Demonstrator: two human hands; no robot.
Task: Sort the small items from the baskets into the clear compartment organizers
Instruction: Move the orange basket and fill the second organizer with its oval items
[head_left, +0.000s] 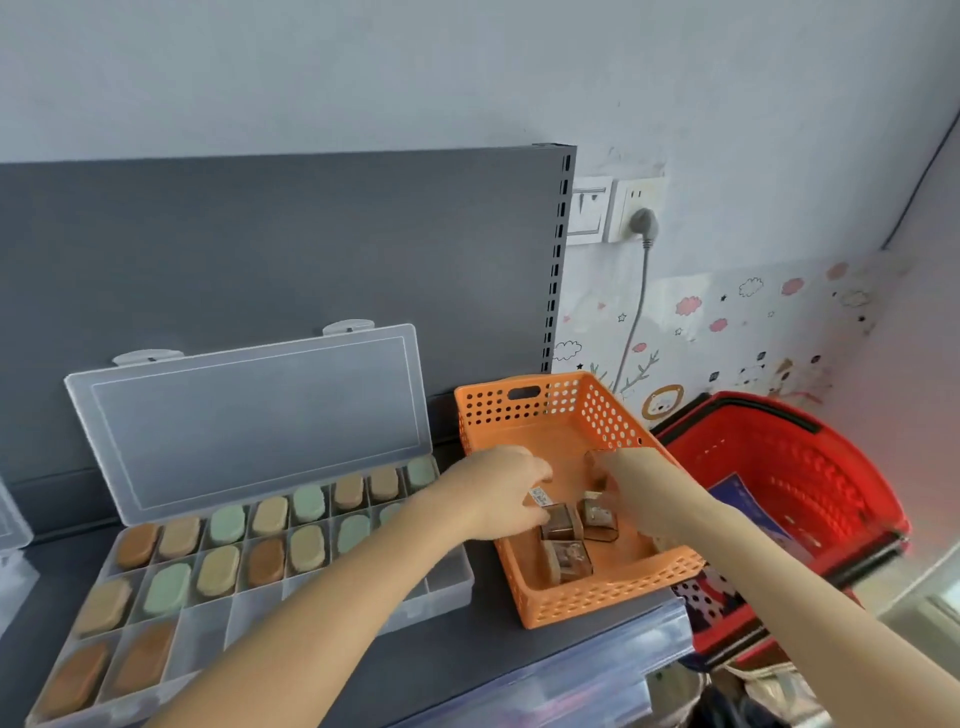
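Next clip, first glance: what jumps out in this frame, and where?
The bright orange basket at centre right draws the eye, with the left hand and right hand both reaching into it among small clear boxes. Left of it lies the open clear organizer, most compartments filled with oval brown, tan and green pads. A red shopping basket sits at far right.

Left hand (498, 488) and right hand (631, 486) inside orange basket (597, 605)

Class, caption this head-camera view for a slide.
Left hand and right hand reach into the orange basket of clear boxes beside an open organizer holding oval pieces.
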